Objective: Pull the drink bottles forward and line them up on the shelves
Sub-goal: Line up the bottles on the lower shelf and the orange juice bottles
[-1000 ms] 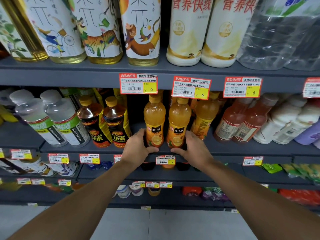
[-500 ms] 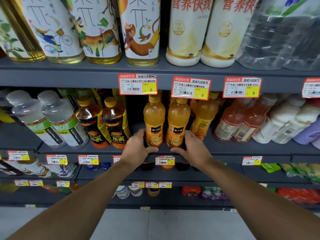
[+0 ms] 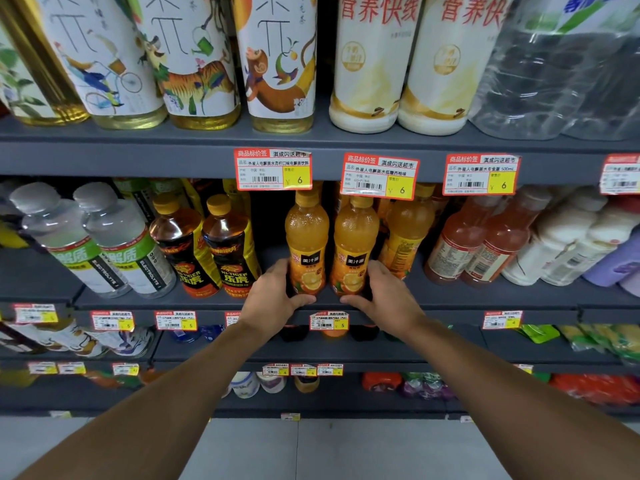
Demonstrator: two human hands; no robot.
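**Left hand and right hand each grip a juice bottle**

The left hand is curled round the lower part of the left orange juice bottle, with the fingers behind its left side and the thumb lying across the front of its base. The right hand holds the right orange juice bottle the same way from the other side. Both bottles stand upright and side by side at the front edge of the middle shelf, under the red-and-yellow price tags. A third orange bottle stands just behind and to the right of the pair. More may stand behind it, but the back of the shelf is too dark to be sure. Left of the hands are two Hi-Tiger bottles, then two clear electrolyte bottles. To the right are two pink drink bottles and some white bottles. The upper shelf carries tall tea bottles
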